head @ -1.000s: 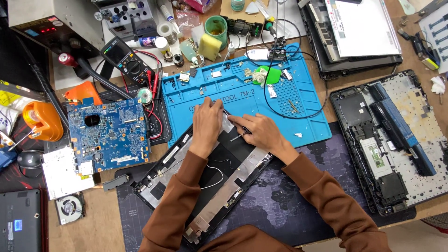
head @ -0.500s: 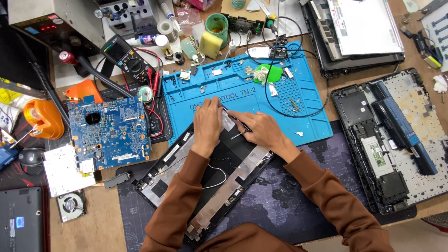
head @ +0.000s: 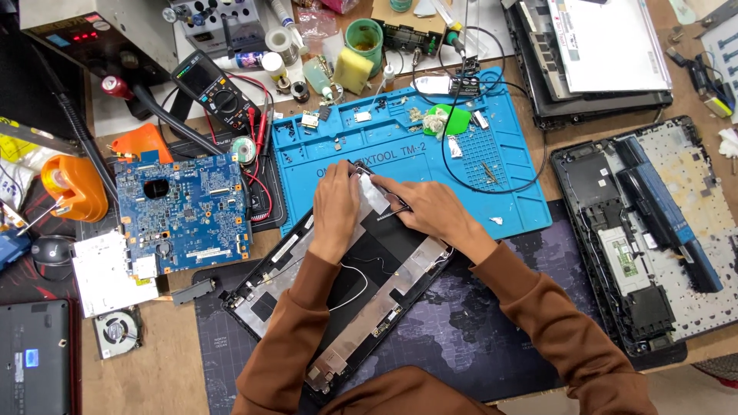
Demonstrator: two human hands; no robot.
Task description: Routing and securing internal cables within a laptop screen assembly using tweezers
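Compared with the earlier pictures, little is changed: both hands are kept at the far corner of the laptop lid panel (head: 361, 284), and only the fingers are shifted slightly.

The left hand (head: 336, 209) is laid flat on the panel, pressing it down just beside the working point. The right hand (head: 428, 213) is closed in a pinch around a thin dark tool (head: 390, 201), apparently tweezers, whose tip is aimed at a strip of silvery foil (head: 374, 194) just ahead of the grip.

The panel is lying slantwise, partly on the blue work mat (head: 400, 146) beyond the grip and partly on the dark desk mat (head: 477, 323) behind it.

For a clean result:
1. The panel is to be held firmly close to the tip.
2. The tool is to be kept at a low angle so the foil is not torn.
3. The thin white wire (head: 355, 270) behind the grip is to be left unstrained.
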